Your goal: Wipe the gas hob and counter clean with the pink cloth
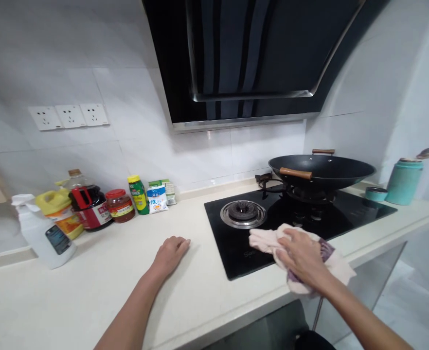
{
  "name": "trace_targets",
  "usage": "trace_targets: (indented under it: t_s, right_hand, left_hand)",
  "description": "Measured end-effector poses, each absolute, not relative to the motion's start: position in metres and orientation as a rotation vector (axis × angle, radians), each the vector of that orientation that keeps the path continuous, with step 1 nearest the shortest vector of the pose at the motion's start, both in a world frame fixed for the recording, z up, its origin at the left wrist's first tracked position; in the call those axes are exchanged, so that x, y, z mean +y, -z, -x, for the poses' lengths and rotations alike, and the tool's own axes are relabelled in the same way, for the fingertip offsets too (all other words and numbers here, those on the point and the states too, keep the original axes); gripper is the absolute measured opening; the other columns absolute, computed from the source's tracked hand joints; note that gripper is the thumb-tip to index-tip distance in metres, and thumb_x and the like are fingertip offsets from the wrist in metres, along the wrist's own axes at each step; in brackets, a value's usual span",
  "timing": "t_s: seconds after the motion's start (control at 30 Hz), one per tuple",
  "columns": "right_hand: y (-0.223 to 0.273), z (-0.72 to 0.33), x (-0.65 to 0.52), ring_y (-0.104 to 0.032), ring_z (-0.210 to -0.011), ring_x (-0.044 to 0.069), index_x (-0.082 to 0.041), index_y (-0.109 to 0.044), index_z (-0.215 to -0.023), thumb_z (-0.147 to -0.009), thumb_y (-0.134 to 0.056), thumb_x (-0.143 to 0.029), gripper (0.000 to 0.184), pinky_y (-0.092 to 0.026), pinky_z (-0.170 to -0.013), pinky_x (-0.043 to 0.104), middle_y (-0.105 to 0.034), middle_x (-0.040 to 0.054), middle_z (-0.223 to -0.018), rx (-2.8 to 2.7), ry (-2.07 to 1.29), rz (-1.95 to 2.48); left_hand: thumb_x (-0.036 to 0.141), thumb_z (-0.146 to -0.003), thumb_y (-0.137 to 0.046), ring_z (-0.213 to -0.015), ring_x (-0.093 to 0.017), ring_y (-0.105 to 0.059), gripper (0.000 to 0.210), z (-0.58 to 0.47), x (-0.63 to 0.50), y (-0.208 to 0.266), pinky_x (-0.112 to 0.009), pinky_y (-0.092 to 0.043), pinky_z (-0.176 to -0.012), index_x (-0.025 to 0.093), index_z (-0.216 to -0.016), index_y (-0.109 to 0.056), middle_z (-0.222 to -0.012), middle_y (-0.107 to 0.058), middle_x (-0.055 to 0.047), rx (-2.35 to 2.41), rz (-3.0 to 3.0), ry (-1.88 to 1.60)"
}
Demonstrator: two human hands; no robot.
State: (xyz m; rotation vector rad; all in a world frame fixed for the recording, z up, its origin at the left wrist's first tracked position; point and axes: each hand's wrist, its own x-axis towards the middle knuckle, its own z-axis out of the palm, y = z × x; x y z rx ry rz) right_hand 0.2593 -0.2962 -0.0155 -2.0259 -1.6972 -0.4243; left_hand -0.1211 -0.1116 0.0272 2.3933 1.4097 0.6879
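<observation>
- On my camera view, the right hand (304, 255) has its bent fingers clamped on the pale cloth (265, 240).
- The cloth is under these fingers, touching the front of the black cooktop (232, 253).
- Behind them I see the wok (327, 170); behind and to the left, the bare burner (242, 211).
- The left hand (170, 255) rests on the counter (200, 296); how closed its fingers are, I cannot tell.

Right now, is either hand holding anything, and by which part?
The right hand holds the pale cloth by its bunched middle, palm down over it. The left hand holds nothing visible.
</observation>
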Motion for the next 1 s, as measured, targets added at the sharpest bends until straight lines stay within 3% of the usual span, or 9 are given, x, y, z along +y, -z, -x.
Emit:
trace_targets:
  t_s: [0.17, 0.3, 0.47, 0.6, 0.7, 0.87, 1.0]
  right_hand:
    - [0.005, -0.157, -0.306, -0.041, -0.126, 0.034, -0.029, -0.068, -0.104, -0.089, -0.065, -0.042, 0.020, -0.033, -0.102, 0.054, -0.052, 0.0071, -0.140, -1.947, 0.087, 1.678]
    - [0.005, -0.097, -0.307, -0.040, -0.127, 0.033, -0.029, -0.066, -0.101, -0.085, -0.072, -0.056, 0.031, -0.030, -0.106, 0.055, -0.051, 0.0038, -0.141, -2.158, -0.067, 1.343]
    - [0.015, -0.070, -0.299, -0.047, -0.117, 0.032, -0.027, -0.065, -0.103, -0.080, -0.072, -0.066, 0.045, -0.036, -0.101, 0.053, -0.055, 0.0071, -0.134, -2.266, 0.004, 1.100]
    - [0.024, -0.089, -0.298, -0.049, -0.116, 0.032, -0.028, -0.064, -0.104, -0.080, -0.071, -0.068, 0.047, -0.040, -0.098, 0.050, -0.057, 0.0067, -0.134, -2.281, 0.117, 1.000]
    - [0.023, -0.118, -0.309, -0.050, -0.119, 0.032, -0.028, -0.064, -0.101, -0.084, -0.070, -0.062, 0.038, -0.040, -0.100, 0.051, -0.058, 0.0063, -0.132, -2.242, 0.165, 1.037]
    - [0.022, -0.187, -0.330, -0.049, -0.123, 0.032, -0.025, -0.066, -0.090, -0.093, -0.062, -0.045, 0.020, -0.041, -0.101, 0.050, -0.058, 0.0082, -0.131, -2.008, 0.202, 1.362]
    - [0.036, -0.257, -0.332, -0.053, -0.120, 0.033, -0.027, -0.070, -0.088, -0.095, -0.053, -0.045, 0.026, -0.042, -0.102, 0.052, -0.061, 0.0090, -0.129, -1.806, 0.313, 1.609]
  left_hand:
    - [0.056, -0.094, -0.039, -0.095, -0.029, -0.063, 0.048, 0.121, -0.110, -0.025, -0.037, -0.044, -0.083, 0.021, -0.084, -0.070, -0.095, -0.071, -0.010, 1.387, -2.406, -0.712]
    - [0.057, -0.093, -0.038, -0.085, -0.026, -0.063, 0.047, 0.124, -0.110, -0.026, -0.034, -0.045, -0.079, 0.022, -0.075, -0.064, -0.084, -0.069, -0.007, 1.375, -2.404, -0.745]
    - [0.059, -0.093, -0.037, -0.078, -0.024, -0.063, 0.048, 0.127, -0.113, -0.029, -0.033, -0.047, -0.076, 0.022, -0.072, -0.060, -0.078, -0.067, -0.005, 1.386, -2.377, -0.789]
    - [0.061, -0.091, -0.040, -0.085, -0.025, -0.064, 0.048, 0.128, -0.113, -0.030, -0.035, -0.048, -0.081, 0.022, -0.077, -0.064, -0.085, -0.070, -0.006, 1.369, -2.337, -0.797]
    - [0.063, -0.090, -0.040, -0.087, -0.027, -0.065, 0.049, 0.128, -0.113, -0.032, -0.036, -0.049, -0.083, 0.022, -0.079, -0.065, -0.086, -0.070, -0.006, 1.390, -2.318, -0.768]
    - [0.062, -0.090, -0.043, -0.090, -0.027, -0.065, 0.048, 0.126, -0.113, -0.033, -0.037, -0.049, -0.084, 0.022, -0.085, -0.068, -0.092, -0.072, -0.006, 1.426, -2.291, -0.740]
    - [0.062, -0.090, -0.044, -0.092, -0.028, -0.066, 0.048, 0.127, -0.109, -0.030, -0.038, -0.050, -0.086, 0.022, -0.088, -0.070, -0.095, -0.072, -0.007, 1.431, -2.302, -0.741]
